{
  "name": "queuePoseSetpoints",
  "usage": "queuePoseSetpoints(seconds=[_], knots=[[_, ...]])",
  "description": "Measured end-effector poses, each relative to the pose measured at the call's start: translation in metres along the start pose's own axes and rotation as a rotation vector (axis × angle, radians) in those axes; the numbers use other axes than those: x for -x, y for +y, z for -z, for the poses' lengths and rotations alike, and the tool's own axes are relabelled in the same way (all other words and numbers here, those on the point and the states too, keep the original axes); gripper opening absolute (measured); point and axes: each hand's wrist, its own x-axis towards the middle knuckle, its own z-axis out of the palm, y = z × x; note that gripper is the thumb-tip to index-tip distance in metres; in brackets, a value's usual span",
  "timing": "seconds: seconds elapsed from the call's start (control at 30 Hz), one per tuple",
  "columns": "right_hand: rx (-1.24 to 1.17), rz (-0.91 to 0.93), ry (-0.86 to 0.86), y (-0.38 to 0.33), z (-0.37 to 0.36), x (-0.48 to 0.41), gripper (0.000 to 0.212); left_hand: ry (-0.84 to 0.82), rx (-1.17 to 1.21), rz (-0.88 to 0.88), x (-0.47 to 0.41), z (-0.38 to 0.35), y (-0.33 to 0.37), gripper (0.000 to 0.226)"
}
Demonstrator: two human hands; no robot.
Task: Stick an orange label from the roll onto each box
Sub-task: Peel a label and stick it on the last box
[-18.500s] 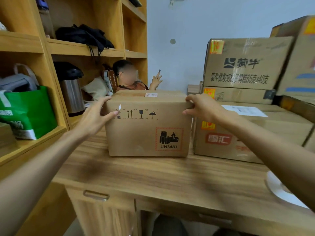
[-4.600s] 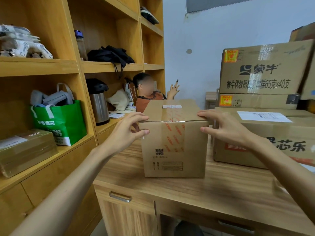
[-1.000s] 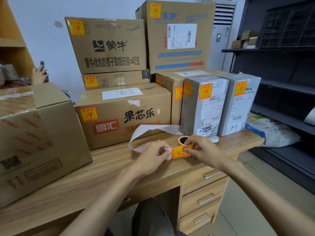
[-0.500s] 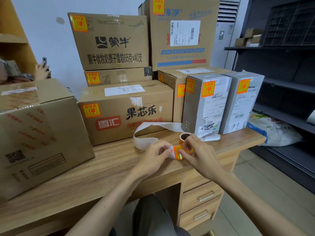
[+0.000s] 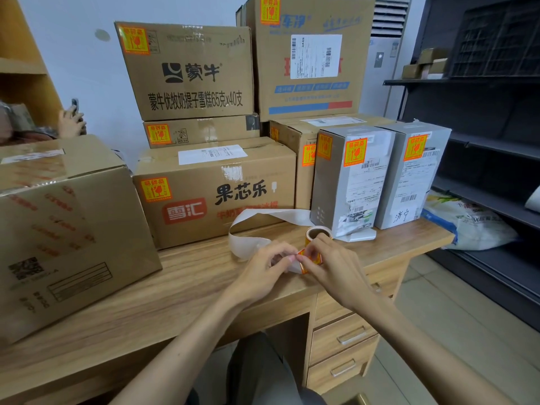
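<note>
With left grip (image 5: 261, 268) pinching backing strip (image 5: 248, 244) and right grip (image 5: 331, 266) pinching orange label (image 5: 310, 257) corner, peel slowly at low angle, avoid creasing.

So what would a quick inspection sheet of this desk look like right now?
Surface: wooden desk, with drawers at its front right.
Job's things: label roll on the desk, with a white backing strip looping from it and an orange label at the strip's end. The brown box at left shows no orange label. The stacked boxes and grey boxes carry theirs.
Clutter: nothing seen.
Hands: left hand pinches the backing strip; right hand pinches the orange label.
Cables: nothing seen.
Surroundings: wooden shelving left; dark shelving right, holding a printed sack; another person's hand behind the brown box.
</note>
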Motion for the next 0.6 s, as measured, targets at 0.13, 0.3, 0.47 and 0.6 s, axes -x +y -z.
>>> queuePoseSetpoints(seconds=[0.13,0.3,0.47,0.6], knots=[[0.004,-0.004,0.001,-0.0011,0.0011,0.0002,0.023,0.003,0.012,0.002,0.0001,-0.0002,-0.0009,0.018],[0.015,-0.016,0.011,-0.0032,0.0011,0.0007,0.022,0.004,0.012,0.0,-0.0001,-0.0011,-0.0022,0.017],[-0.009,-0.033,0.014,-0.0042,0.0012,0.0006,0.021,0.013,0.008,0.006,-0.0006,-0.0019,-0.003,0.016],[-0.032,-0.04,0.014,-0.005,0.0025,0.0005,0.021,0.019,0.016,0.016,-0.0005,-0.0025,-0.0026,0.016]])
